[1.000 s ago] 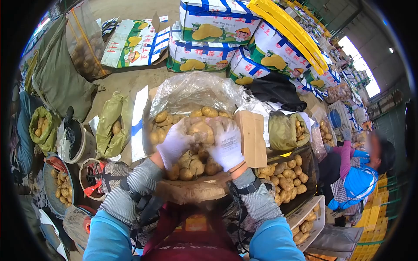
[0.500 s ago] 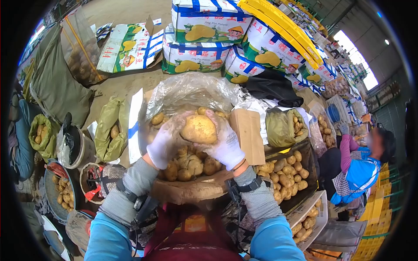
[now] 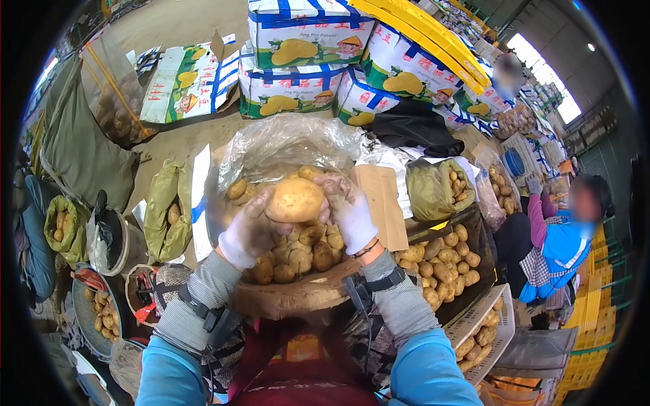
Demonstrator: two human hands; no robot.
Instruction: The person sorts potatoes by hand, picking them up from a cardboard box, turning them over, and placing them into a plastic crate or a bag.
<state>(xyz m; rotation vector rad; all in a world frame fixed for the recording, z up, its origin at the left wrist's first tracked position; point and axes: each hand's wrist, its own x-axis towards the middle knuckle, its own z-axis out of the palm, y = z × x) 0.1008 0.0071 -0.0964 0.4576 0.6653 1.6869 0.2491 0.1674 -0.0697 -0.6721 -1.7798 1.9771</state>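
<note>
A large yellow potato (image 3: 295,200) is held up over an open cardboard box (image 3: 291,301) lined with clear plastic (image 3: 277,145). My left hand (image 3: 250,229), in a dirty white glove, grips it from the left. My right hand (image 3: 349,211), gloved too, is at the potato's right side, with its fingertips at or very near the skin; whether they press on it is hard to tell. Below both hands, several potatoes (image 3: 300,256) lie in the box.
A black crate of potatoes (image 3: 484,260) and a white crate (image 3: 501,325) stand at the right, near a person in a blue vest (image 3: 565,250). Printed boxes (image 3: 291,88) are stacked ahead. Green bags (image 3: 162,223) and a basin (image 3: 81,308) are at the left.
The potato has turned in my hands and shows a cleaner side. My right hand has loosened around it. The view has shifted slightly, and another person's head now shows behind the stacked boxes.
</note>
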